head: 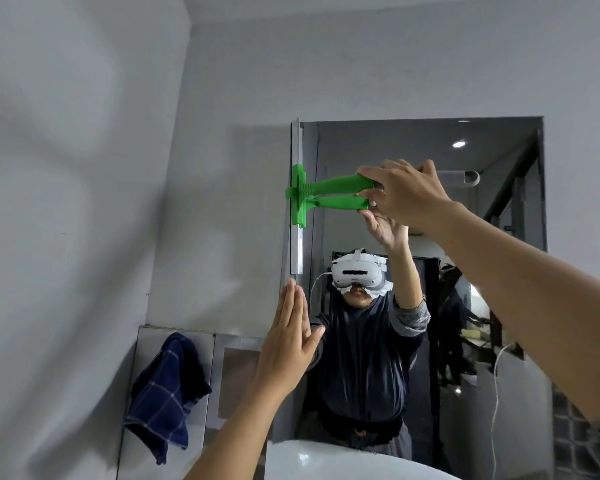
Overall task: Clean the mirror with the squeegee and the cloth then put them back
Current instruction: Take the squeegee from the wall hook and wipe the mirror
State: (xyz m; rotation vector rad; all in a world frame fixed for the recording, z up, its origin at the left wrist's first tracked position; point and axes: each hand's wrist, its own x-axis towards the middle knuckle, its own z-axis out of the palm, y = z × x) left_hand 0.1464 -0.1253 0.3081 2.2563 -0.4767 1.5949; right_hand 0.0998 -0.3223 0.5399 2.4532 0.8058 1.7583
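Note:
My right hand (406,194) grips the handle of a green squeegee (326,190), held level with its long blade standing vertical against the left edge of the wall mirror (482,209). The squeegee's reflection shows just under the handle. My left hand (290,341) is flat and open, fingers together pointing up, pressed at the mirror's left edge below the blade. A dark blue checked cloth (167,393) hangs on the wall at lower left, apart from both hands.
A white basin rim (326,459) curves along the bottom edge. Grey tiled panels (236,375) sit behind the cloth, beside the mirror. The mirror reflects a person with a white headset and a dark doorway. Grey walls meet in a corner at upper left.

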